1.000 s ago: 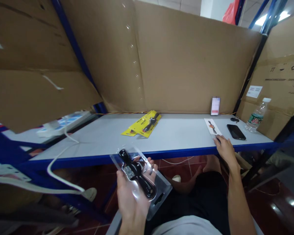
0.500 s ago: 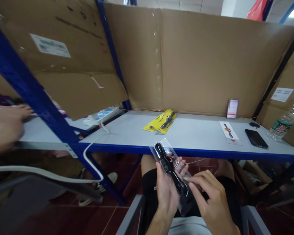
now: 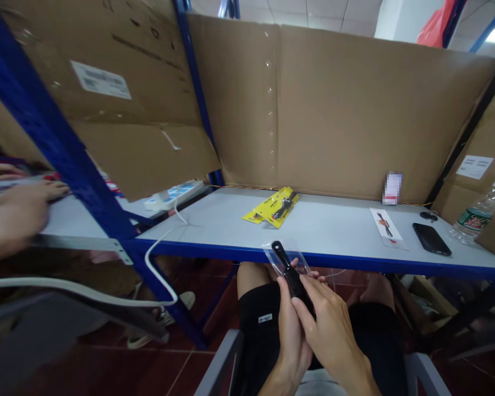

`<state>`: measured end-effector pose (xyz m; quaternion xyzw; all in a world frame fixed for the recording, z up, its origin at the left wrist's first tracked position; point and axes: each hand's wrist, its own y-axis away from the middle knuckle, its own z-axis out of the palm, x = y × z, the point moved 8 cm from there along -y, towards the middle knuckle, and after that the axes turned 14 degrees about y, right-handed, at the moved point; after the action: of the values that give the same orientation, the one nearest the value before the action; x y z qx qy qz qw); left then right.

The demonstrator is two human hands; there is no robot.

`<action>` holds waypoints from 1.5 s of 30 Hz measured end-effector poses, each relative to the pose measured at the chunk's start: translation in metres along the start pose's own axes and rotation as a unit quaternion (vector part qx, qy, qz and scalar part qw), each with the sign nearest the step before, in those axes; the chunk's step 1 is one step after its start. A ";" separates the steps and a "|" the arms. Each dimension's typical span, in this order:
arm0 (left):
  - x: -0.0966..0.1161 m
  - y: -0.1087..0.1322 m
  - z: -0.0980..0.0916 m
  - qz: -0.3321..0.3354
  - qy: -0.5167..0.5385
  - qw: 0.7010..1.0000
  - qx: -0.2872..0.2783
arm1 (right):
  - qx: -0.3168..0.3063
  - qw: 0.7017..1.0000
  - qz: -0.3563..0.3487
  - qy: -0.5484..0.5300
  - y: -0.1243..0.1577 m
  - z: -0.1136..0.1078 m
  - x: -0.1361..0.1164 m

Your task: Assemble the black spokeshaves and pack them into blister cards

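A black spokeshave (image 3: 295, 283) lies in a clear plastic blister (image 3: 271, 254), tilted above my lap just in front of the table edge. My left hand (image 3: 291, 330) cradles the blister from below, its thumb along the tool's left side. From the right, my right hand (image 3: 330, 316) closes over the lower half, with thumb and fingers on the black body. That covers the lower handle. On the table beyond lie yellow cards (image 3: 268, 206) with another dark tool on top. A white printed card (image 3: 384, 224) picturing a similar tool rests at the right.
A black phone (image 3: 431, 238), dark keys (image 3: 429, 216) and a water bottle (image 3: 478, 214) are on the table's right side. Cardboard panels (image 3: 371, 110) enclose the back and sides. A white cable (image 3: 154, 275) hangs at left, near a power strip (image 3: 181, 193). Another person's hand (image 3: 28, 203) shows far left.
My right hand has moved left from the blister's lower right edge onto the spokeshave, covering its lower handle. The blister has shifted slightly right. The view has tilted up a little.
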<state>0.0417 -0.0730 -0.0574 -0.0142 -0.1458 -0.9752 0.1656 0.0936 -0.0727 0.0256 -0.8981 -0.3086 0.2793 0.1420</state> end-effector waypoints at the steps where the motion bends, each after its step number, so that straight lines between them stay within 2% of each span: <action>1: -0.002 0.001 0.000 -0.008 0.005 1.000 0.007 | 0.003 1.000 0.008 -0.004 0.000 0.000 0.002; 6: -0.002 0.007 0.003 0.003 0.020 0.999 0.041 | 0.019 0.997 0.061 -0.046 -0.004 0.002 0.017; 13: -0.005 0.008 0.007 0.008 0.017 0.999 0.045 | 0.055 0.984 0.076 -0.153 -0.009 -0.002 0.030; 17: -0.005 0.005 0.003 0.013 0.007 1.000 0.028 | 0.076 0.986 0.069 -0.135 -0.006 -0.007 0.028; 24: -0.006 0.006 0.002 0.021 -0.005 0.999 0.024 | 0.069 0.996 0.037 -0.052 -0.004 -0.001 0.023; 31: -0.003 0.005 -0.001 0.042 -0.056 0.997 0.031 | 0.058 0.995 0.023 -0.075 -0.005 -0.002 0.025; 36: -0.001 0.003 -0.008 0.065 -0.086 0.993 0.049 | 0.048 0.987 0.043 -0.144 -0.006 0.005 0.037; 38: -0.003 0.001 -0.006 0.062 -0.104 0.992 0.029 | 0.057 0.983 0.067 -0.160 -0.004 0.008 0.045; 42: -0.008 -0.002 0.007 0.034 -0.187 0.981 -0.049 | 0.091 0.967 0.126 -0.200 0.001 0.010 0.062; 45: -0.003 -0.004 0.019 0.057 -0.248 0.963 -0.086 | 0.109 0.922 0.189 -0.319 0.007 0.015 0.078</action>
<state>0.0429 -0.0629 -0.0408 -0.2782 -0.0973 -0.9390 0.1773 0.1390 -0.0270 -0.0218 -0.7820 -0.1293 0.6048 0.0772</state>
